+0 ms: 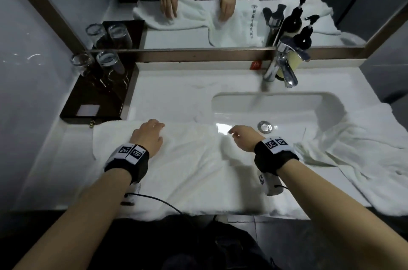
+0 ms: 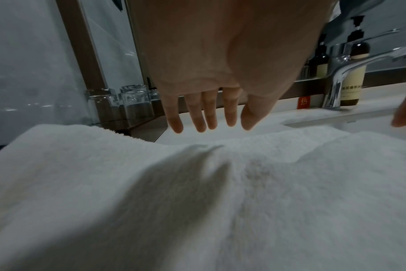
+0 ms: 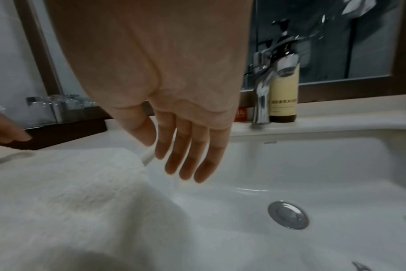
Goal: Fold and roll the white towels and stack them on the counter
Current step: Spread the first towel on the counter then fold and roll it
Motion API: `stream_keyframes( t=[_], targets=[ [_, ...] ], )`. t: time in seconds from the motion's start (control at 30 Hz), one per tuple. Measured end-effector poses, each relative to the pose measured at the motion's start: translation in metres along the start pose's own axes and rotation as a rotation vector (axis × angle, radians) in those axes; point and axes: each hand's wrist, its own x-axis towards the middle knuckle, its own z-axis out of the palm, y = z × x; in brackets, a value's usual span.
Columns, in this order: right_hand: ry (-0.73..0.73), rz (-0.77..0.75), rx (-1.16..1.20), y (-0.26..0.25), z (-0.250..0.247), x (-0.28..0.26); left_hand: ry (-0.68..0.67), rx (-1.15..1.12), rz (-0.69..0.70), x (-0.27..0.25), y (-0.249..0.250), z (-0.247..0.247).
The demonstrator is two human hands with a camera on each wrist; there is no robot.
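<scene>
A white towel (image 1: 187, 168) lies spread over the counter's front half, its right part sagging into the sink. In the left wrist view the towel (image 2: 197, 201) fills the lower frame; in the right wrist view the towel (image 3: 70, 192) ends at the basin's left side. My left hand (image 1: 152, 130) hovers over the towel's far edge, with the fingers (image 2: 198, 117) straight and holding nothing. My right hand (image 1: 237, 134) hangs over the towel's far right corner, with relaxed fingers (image 3: 186, 161) just off the fabric. A second white towel (image 1: 357, 150) lies crumpled to the right of the sink.
The sink (image 1: 309, 115) has a chrome drain (image 1: 265, 126) and a chrome faucet (image 1: 281, 66) behind it. A dark soap bottle (image 3: 284, 97) stands by the faucet. A dark tray (image 1: 99, 97) with upturned glasses (image 1: 108, 61) sits at the back left. A mirror (image 1: 198, 4) lines the back wall.
</scene>
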Motion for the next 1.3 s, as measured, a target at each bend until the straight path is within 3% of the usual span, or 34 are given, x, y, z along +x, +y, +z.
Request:
stream_keyframes(
  t=[0.23,0.37,0.43,0.5,0.57,0.63,0.7,0.9,1.07,1.2,1.3],
  targets=[
    [-0.063,-0.038,0.099,-0.037,0.013,0.039,-0.134,-0.013,-0.008,0.037,0.015,-0.002],
    [-0.059,0.026,0.115,-0.050,0.024,0.046,-0.114,0.358,0.065,0.051,0.017,-0.003],
    [-0.026,0.070,-0.033,-0.051,0.025,0.048,-0.117,0.450,0.104,0.055,0.014,-0.004],
    [0.040,-0.010,-0.229,-0.050,0.020,0.051,-0.174,0.437,0.158,0.057,0.008,-0.005],
    [0.126,-0.191,-0.217,-0.051,0.015,0.052,-0.225,0.302,0.197,0.059,0.000,-0.007],
    [0.079,-0.345,-0.123,-0.055,0.012,0.052,-0.246,0.169,0.188,0.059,-0.008,-0.012],
    [0.004,-0.390,-0.091,-0.060,0.014,0.050,-0.260,0.149,0.186,0.057,-0.017,-0.017],
    [0.014,-0.245,-0.003,-0.057,0.008,0.050,-0.225,0.159,0.117,0.055,-0.047,-0.037],
    [-0.074,-0.187,-0.257,-0.038,-0.008,0.053,-0.106,0.283,0.129,0.053,-0.064,-0.057],
    [-0.139,-0.100,-0.288,-0.028,-0.013,0.052,-0.265,0.376,0.061,0.049,-0.079,-0.073],
    [0.027,-0.035,-0.223,-0.025,-0.013,0.051,-0.340,0.479,0.004,0.042,-0.086,-0.081]
  ],
)
